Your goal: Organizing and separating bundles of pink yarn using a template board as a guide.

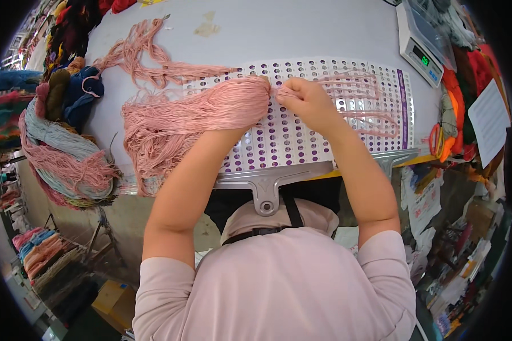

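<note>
A thick hank of pink yarn point(210, 105) lies over my left hand point(240, 133), which it mostly covers. Its gathered end bunches up at my left fingers, and the loose strands spread leftward over the table edge. Just right of that end, my right hand point(308, 102) is closed in a pinch on a few pink strands. Thin lengths of pink yarn point(352, 85) trail out beyond the right hand across a white sheet with rows of purple dots point(250, 150). Farther back on the left lies a looser pile of pink yarn point(145, 54).
A grey metal bracket point(265, 193) runs along the near table edge. At the far right stands a digital scale point(421, 51), with orange-handled scissors point(436, 139) near it. Pale blue and pink hanks point(62, 148) hang off the left side. A white paper point(489, 122) hangs at right.
</note>
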Action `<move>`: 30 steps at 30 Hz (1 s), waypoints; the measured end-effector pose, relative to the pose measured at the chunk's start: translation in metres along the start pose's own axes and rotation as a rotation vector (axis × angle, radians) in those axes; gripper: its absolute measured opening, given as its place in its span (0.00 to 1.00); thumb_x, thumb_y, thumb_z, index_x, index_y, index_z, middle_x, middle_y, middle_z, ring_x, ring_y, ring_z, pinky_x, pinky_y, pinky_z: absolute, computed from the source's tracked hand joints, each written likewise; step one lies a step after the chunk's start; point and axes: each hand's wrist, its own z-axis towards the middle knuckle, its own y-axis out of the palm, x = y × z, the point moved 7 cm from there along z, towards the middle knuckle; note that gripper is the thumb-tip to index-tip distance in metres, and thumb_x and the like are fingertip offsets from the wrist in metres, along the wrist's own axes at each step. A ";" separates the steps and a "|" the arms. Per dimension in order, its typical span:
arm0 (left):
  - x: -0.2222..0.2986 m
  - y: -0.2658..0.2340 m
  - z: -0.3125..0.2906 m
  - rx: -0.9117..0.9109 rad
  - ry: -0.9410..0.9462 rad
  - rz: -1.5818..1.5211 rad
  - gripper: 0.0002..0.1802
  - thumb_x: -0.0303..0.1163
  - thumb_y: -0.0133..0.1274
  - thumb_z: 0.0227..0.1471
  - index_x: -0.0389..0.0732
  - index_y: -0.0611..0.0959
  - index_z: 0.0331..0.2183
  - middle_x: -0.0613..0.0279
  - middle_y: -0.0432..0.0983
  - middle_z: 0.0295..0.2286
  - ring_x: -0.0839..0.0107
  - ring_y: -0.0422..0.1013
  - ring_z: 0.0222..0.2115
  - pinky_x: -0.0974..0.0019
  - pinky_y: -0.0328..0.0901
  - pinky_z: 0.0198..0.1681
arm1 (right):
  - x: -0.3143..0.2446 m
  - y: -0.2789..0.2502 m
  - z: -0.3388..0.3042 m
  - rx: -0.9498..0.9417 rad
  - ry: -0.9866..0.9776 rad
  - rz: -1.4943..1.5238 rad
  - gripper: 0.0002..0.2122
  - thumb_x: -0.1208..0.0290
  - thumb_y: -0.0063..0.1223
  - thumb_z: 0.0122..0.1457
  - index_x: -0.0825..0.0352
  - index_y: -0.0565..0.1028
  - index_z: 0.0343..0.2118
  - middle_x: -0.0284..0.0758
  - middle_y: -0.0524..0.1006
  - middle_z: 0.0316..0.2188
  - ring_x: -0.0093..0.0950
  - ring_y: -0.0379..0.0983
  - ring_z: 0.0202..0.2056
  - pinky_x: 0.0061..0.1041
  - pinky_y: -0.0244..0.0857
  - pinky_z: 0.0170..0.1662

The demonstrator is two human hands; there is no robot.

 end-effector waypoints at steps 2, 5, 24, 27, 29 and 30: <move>0.002 -0.005 -0.002 -0.041 -0.073 -0.052 0.11 0.36 0.50 0.54 0.44 0.82 0.37 0.56 0.78 0.28 0.60 0.74 0.28 0.58 0.67 0.32 | 0.002 -0.006 -0.006 -0.042 0.000 0.239 0.05 0.71 0.53 0.58 0.66 0.75 0.31 0.19 0.64 0.16 0.10 0.55 0.17 0.14 0.48 0.19; 0.006 -0.016 -0.004 0.046 -0.134 -0.126 0.10 0.37 0.52 0.53 0.43 0.83 0.34 0.56 0.78 0.26 0.62 0.74 0.27 0.60 0.67 0.31 | 0.009 -0.035 -0.008 0.106 -0.020 0.918 0.07 0.69 0.55 0.57 0.66 0.76 0.34 0.21 0.65 0.17 0.09 0.53 0.14 0.11 0.44 0.16; -0.118 -0.135 -0.082 0.599 -0.129 0.068 0.29 0.35 0.52 0.52 0.46 0.71 0.56 0.71 0.68 0.18 0.79 0.64 0.20 0.69 0.64 0.31 | 0.032 -0.158 -0.054 0.359 0.268 -0.364 0.10 0.64 0.58 0.54 0.67 0.77 0.26 0.23 0.68 0.19 0.12 0.62 0.21 0.13 0.52 0.20; -0.173 -0.205 -0.137 0.905 -0.190 -1.057 0.29 0.26 0.47 0.53 0.36 0.64 0.58 0.77 0.51 0.15 0.87 0.49 0.14 0.79 0.54 0.20 | 0.084 -0.291 -0.122 0.543 0.370 0.403 0.05 0.64 0.55 0.58 0.59 0.74 0.31 0.18 0.64 0.15 0.09 0.53 0.13 0.12 0.44 0.14; -0.228 -0.271 -0.199 0.976 -0.020 -1.200 0.26 0.23 0.45 0.54 0.32 0.66 0.55 0.75 0.50 0.17 0.86 0.50 0.15 0.78 0.53 0.21 | 0.069 -0.368 -0.157 0.661 0.173 0.877 0.06 0.68 0.54 0.58 0.59 0.71 0.26 0.21 0.60 0.14 0.13 0.51 0.12 0.12 0.45 0.14; -0.259 -0.302 -0.220 0.924 0.112 -1.219 0.24 0.21 0.44 0.55 0.31 0.67 0.55 0.75 0.51 0.17 0.85 0.50 0.15 0.78 0.51 0.21 | 0.086 -0.459 -0.211 0.969 -0.017 0.897 0.06 0.67 0.51 0.61 0.63 0.71 0.31 0.22 0.56 0.13 0.15 0.49 0.12 0.16 0.45 0.15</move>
